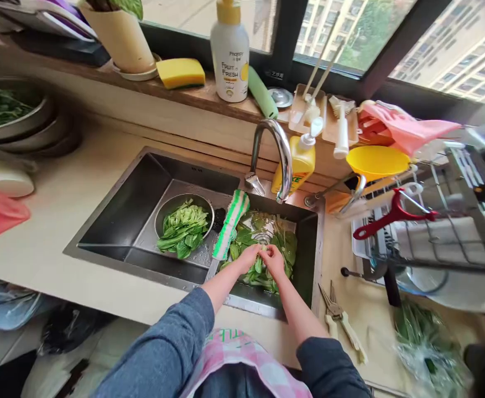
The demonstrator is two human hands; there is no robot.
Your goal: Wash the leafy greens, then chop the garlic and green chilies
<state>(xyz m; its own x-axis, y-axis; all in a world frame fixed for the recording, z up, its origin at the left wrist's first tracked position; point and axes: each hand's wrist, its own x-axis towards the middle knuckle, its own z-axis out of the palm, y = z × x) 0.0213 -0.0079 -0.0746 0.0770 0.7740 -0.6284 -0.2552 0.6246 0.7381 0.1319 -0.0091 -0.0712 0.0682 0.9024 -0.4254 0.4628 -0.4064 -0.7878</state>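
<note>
My left hand (250, 258) and my right hand (274, 262) meet over the right sink basin. Their fingers are pinched together around a stalk of leafy greens (259, 266), partly hidden by the fingers. Below and around them, more loose green leaves (286, 243) lie in water in this basin (307, 265). In the left basin (121, 221) stands a round metal bowl (156, 225) heaped with bok choy-like greens (186, 226). A green-and-white striped cloth (230, 224) hangs over the divider between the basins, left of my hands.
A curved faucet (282, 155) rises behind the right basin, beside a yellow soap bottle (296, 163). Scissors (344, 320) lie on the right counter near a dish rack (441, 221) holding a red peeler (391, 213). Bowls (14, 121) stand far left. A white pump bottle (229, 61) and sponge (181, 73) sit on the sill.
</note>
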